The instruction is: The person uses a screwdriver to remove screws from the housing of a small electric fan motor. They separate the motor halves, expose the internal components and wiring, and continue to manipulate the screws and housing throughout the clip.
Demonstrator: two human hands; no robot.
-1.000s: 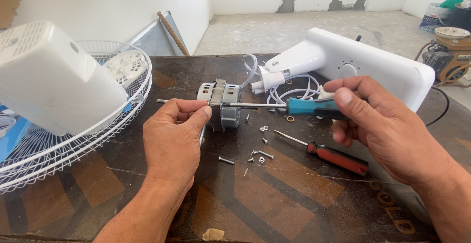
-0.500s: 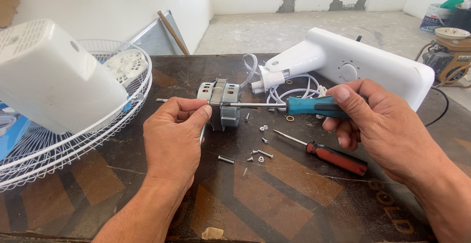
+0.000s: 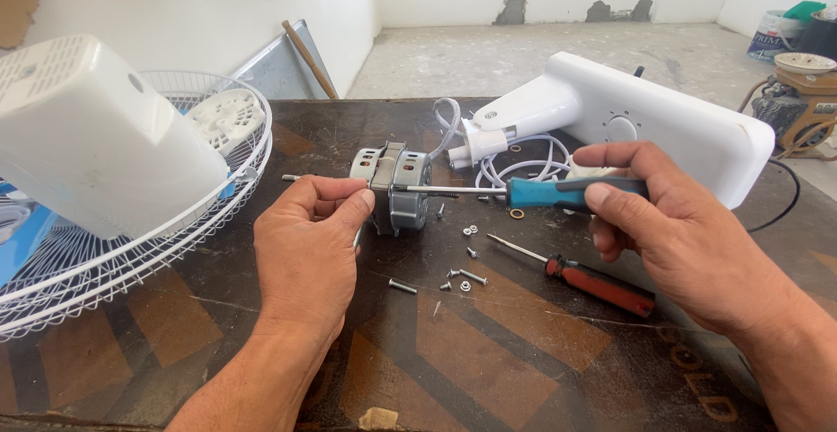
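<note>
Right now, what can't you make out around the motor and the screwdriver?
All in the head view:
- Screwdriver tip: lost against the motor, so whether it sits in a screw is unclear.
- Motor's left face: covered by the left hand.
- Screwdriver handle's end: wrapped by the right hand.
- Loose screws: too small to tell head types.
- Fan guard: cut off by the left edge, partly behind the white cover.

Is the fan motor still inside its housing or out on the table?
Out. The bare motor sits on the table, steadied by the left hand, apart from the white housing.
</note>
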